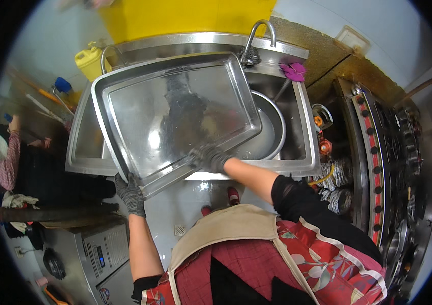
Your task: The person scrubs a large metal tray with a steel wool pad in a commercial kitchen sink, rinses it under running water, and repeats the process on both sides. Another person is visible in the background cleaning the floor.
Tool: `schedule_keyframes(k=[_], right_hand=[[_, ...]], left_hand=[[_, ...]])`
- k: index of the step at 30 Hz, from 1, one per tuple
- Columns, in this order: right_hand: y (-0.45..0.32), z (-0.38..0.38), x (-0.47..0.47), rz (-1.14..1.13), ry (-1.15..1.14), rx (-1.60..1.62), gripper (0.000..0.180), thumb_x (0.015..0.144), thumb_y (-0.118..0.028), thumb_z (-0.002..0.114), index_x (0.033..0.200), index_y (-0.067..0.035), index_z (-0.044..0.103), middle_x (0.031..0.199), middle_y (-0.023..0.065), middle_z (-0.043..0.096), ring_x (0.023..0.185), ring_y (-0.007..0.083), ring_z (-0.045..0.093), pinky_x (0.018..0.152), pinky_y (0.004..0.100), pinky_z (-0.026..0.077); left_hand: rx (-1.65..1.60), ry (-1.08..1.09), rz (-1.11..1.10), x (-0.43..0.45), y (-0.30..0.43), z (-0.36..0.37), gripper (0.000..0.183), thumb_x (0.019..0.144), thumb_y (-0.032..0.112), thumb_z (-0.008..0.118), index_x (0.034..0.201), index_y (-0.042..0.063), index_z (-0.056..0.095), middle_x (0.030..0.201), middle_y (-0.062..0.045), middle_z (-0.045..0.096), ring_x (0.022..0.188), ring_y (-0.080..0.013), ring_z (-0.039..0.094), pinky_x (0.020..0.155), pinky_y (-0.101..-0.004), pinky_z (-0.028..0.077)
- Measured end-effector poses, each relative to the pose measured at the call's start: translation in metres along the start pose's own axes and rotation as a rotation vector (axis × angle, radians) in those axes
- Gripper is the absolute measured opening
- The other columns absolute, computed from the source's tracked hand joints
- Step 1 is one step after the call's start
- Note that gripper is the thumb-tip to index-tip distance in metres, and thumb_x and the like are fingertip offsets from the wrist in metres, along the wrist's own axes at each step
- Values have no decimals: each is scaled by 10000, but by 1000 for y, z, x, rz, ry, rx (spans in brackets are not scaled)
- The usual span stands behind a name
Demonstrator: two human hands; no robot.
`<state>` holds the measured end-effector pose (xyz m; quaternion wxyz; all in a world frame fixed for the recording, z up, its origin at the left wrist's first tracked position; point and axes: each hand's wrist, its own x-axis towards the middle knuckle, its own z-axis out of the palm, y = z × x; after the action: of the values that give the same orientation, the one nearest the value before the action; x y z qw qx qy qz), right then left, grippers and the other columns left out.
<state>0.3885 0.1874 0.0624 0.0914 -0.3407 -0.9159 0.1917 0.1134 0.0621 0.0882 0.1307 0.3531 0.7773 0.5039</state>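
Note:
A large rectangular metal tray (143, 110) lies tilted across the double stainless-steel sink (292, 164), wet and shiny inside. My left hand (130, 193), in a dark grey glove, grips the tray's near left corner. Gloved in the same way, my right hand (210, 158) is at the tray's near inner edge; its fingertips are blurred, and whether it holds anything is hidden. Partly under the tray's right side, a round metal basin (263, 133) of cloudy water stands in the right bowl of the sink.
Two curved faucets (256, 34) (104, 63) rise behind the sink. A yellow jug (90, 61) stands back left, a purple cloth (293, 71) back right. A stove with knobs (374, 167) is at the right. At the far left, another person's arm (10, 156) shows near a metal appliance (101, 251).

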Motion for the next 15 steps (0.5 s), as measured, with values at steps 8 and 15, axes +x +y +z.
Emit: schedule_keyframes(k=[8, 15], right_hand=[[120, -94, 7, 157, -196, -446, 346, 688, -338, 573, 940, -114, 651, 922, 140, 635, 871, 302, 614, 753, 404, 485], [265, 4, -24, 47, -342, -723, 169, 735, -214, 531, 770, -131, 674, 795, 130, 645, 814, 317, 611, 706, 396, 479]], left_hand=[[-145, -14, -10, 13, -50, -11, 195, 818, 21, 567, 1003, -13, 517, 829, -43, 547, 712, -106, 500, 652, -235, 432], [-122, 34, 65, 7, -51, -5, 186, 835, -11, 554, 1011, 4, 497, 779, -32, 545, 608, -105, 515, 528, -226, 444]])
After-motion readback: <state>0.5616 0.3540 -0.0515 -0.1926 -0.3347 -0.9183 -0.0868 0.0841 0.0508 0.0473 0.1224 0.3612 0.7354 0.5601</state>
